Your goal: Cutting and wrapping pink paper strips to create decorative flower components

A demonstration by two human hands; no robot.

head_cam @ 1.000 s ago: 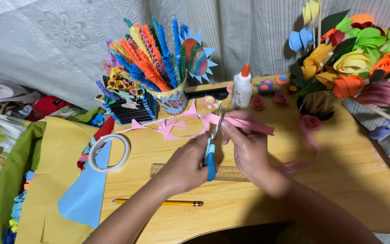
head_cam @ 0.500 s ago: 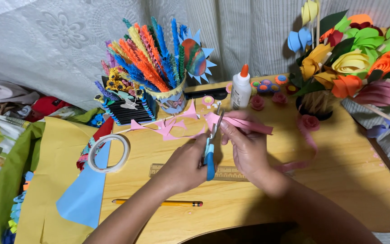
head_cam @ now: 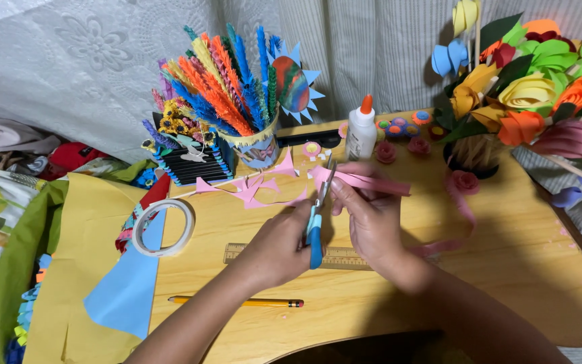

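Left hand (head_cam: 281, 246) closed on blue-handled scissors (head_cam: 316, 222), right hand (head_cam: 370, 219) pinching a pink strip (head_cam: 372, 182) above the desk (head_cam: 506, 269); blades stood at the strip's end, best fed steadily with short, even snips

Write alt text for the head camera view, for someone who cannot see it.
Over a wooden table, a person's left hand works blue-handled scissors on a pink paper strip held by the right hand. A glue bottle, a tape roll, a pencil and paper flowers surround them.
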